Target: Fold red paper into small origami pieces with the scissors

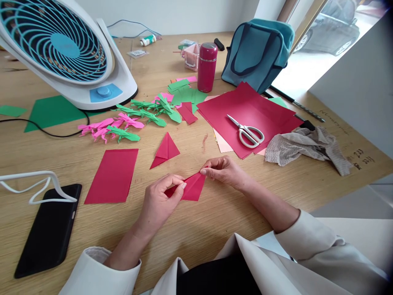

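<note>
Both hands hold one small folded piece of red paper (194, 187) just above the table. My left hand (161, 194) pinches its left end between thumb and forefinger. At the upper right corner, my right hand (224, 171) grips the paper's edge the same way. Just beyond lies a folded red paper triangle (166, 149) with creases down its middle. To the left rests a stack of red paper rectangles (112, 176). Folded green paper figures (150, 116) and pink paper figures (106, 126) lie in a loose heap farther back.
White-handled scissors (251, 136) lie on large red sheets (245, 100) at the right, beside a crumpled cloth (303, 147). Behind stand a red flask (207, 67) and a blue bag (258, 55). A fan (101, 92) and a black phone (49, 229) are at left.
</note>
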`<state>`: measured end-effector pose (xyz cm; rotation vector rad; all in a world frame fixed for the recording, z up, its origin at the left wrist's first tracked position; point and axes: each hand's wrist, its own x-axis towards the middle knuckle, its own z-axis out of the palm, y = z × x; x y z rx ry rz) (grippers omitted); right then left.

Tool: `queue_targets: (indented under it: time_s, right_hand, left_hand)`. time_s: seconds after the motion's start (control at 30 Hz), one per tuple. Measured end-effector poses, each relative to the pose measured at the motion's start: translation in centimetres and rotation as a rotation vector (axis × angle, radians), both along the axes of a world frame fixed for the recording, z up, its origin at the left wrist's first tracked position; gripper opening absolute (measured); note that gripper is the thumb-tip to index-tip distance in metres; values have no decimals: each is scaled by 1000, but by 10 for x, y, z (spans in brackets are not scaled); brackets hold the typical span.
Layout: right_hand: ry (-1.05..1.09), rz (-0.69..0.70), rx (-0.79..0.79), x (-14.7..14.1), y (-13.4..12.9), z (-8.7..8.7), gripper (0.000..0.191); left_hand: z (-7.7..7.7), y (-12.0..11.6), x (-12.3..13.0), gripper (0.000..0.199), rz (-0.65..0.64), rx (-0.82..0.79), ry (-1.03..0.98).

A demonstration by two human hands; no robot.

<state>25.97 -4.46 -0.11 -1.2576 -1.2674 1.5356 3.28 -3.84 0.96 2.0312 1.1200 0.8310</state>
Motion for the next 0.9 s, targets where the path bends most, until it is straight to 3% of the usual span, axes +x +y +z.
queue_targets:
  time_s: [0.33,0.57,0.73,0.9]
  right_hand:
    - [14,-62,12,-5,-3,8,44]
    - [16,-89,48,-8,-2,0,39]
    - [-106,-38,140,-5,-5,-7,33]
    - [-309,-8,259,-5,-8,-1,21]
  left_hand:
    - [0,-1,-2,12,36,-21,4]
    - [-4,3,-2,11,87,-40,7]
    - [-4,2,-2,11,107,-51,32]
    - [-3,1,-3,12,108,-47,64]
